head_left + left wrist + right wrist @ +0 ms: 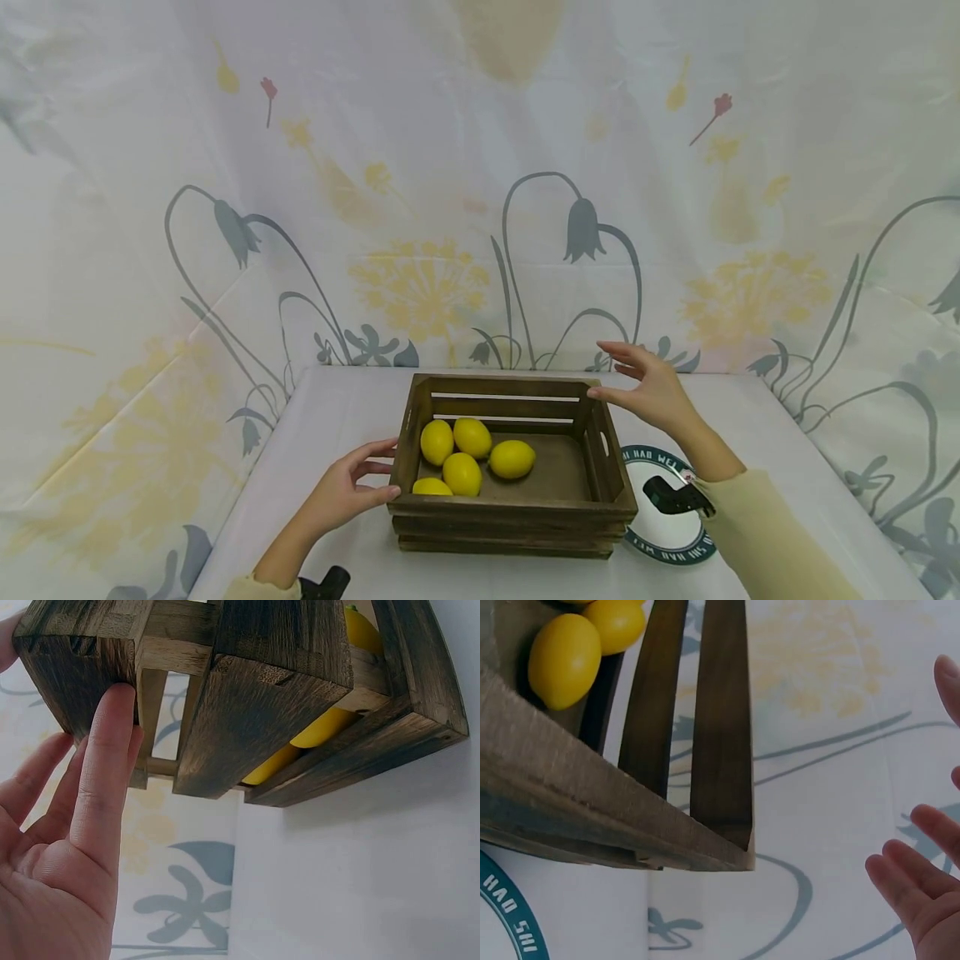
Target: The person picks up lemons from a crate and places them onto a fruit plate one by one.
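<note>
Crate [510, 529], dark slatted wood, is sitting lower center of the frame on a white table [337, 408], its long side facing the viewer. Five yellow lemons [512, 459] are lying inside: four are clustering toward the crate's left end, one is resting just right of them, near the middle. The lowest lemon is partly hiding behind the front wall. A hand slot is showing in the crate's right end.

Left hand [345, 492] is reaching in at lower left, fingers extending along the crate's left end, thumb lying near the front corner. In the left wrist view, one straight finger is appearing to touch the wood; how hard it is pressing, cannot tell. Yellow is showing through the slats there.

Right hand [652, 392] is hovering by the crate's back right corner, right of center, thumb and fingers spreading apart and holding nothing. In the head view its thumb is overlapping the rim, but the right wrist view is showing the fingers apart from the wood.

A white plate [663, 521] with a lettered green rim is lying at lower right, the crate partly covering its left side from view. Pale sleeves [772, 533] are covering both forearms. Floral cloth [465, 125] is hanging behind, filling the upper frame.
</note>
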Available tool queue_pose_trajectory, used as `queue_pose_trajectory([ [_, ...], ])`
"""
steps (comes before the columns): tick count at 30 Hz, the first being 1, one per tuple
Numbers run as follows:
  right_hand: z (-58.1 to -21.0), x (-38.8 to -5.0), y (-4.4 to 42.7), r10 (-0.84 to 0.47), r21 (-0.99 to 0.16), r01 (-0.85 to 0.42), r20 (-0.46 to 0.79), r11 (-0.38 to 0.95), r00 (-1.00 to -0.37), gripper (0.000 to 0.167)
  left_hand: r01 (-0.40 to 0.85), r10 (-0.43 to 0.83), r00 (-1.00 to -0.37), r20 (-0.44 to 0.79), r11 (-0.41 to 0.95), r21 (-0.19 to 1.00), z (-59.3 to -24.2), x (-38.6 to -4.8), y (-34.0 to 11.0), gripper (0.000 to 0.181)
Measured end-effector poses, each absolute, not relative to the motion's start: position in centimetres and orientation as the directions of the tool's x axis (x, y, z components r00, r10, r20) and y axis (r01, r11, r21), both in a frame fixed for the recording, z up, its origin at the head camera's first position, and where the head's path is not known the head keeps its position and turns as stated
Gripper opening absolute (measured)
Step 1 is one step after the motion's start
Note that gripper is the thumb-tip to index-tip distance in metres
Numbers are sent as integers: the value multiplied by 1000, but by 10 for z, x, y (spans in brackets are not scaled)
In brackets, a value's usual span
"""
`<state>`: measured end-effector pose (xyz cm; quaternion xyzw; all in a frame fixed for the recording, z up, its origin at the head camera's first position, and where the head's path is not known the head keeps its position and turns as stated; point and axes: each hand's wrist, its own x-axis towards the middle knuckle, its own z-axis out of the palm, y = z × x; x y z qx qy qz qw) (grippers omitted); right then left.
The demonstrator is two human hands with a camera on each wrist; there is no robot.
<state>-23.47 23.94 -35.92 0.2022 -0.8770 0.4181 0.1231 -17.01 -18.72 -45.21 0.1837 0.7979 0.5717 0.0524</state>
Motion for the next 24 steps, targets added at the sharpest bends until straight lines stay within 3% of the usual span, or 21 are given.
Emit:
queue_pose_trajectory([
  [24,-374,-258,203,-349,-735,-492,358,466,-866,62,227,353,-927,128,255,940,-454,-171,-188,62],
])
